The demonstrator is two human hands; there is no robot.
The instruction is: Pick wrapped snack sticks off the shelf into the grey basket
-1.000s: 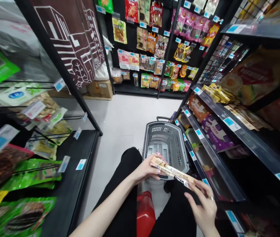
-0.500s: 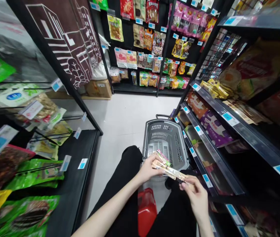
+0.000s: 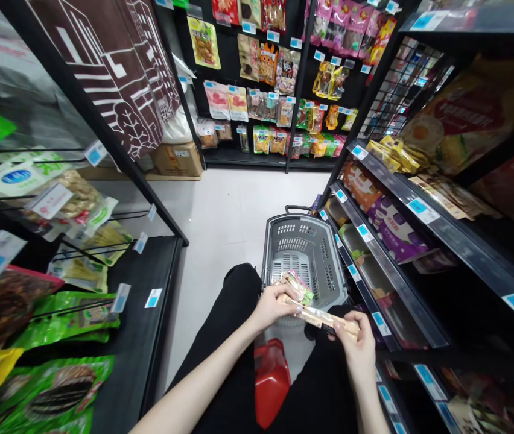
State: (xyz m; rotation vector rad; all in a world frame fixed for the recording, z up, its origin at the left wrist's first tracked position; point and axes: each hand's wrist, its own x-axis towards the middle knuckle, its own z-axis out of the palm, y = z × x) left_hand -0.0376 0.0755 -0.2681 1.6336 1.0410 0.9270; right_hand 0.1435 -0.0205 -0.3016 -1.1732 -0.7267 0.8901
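Note:
My left hand (image 3: 271,308) is closed on one end of a stack of long, narrow beige snack packets (image 3: 323,318). My right hand (image 3: 357,339) grips the other end between thumb and fingers, so the stack spans both hands edge-up. Beyond my left fingers shows a pink and green packet (image 3: 301,288); whether that hand holds it too, I cannot tell. Both hands are over the near end of a grey shopping basket (image 3: 268,241) with slotted walls, which stands on the floor in front of my knees.
On the right, shelves hold yellow packets (image 3: 395,155), flat beige packets (image 3: 449,196) and purple packages (image 3: 395,229). Green snack bags (image 3: 64,316) hang at the left. Bagged snacks (image 3: 225,101) cover the back rack. A red plastic object (image 3: 271,383) is between my legs. A carton (image 3: 178,160) stands behind.
My right hand has shifted slightly up and left along the packets, and its grip looks a little different. My left hand stays nearly in place. The view has tilted slightly.

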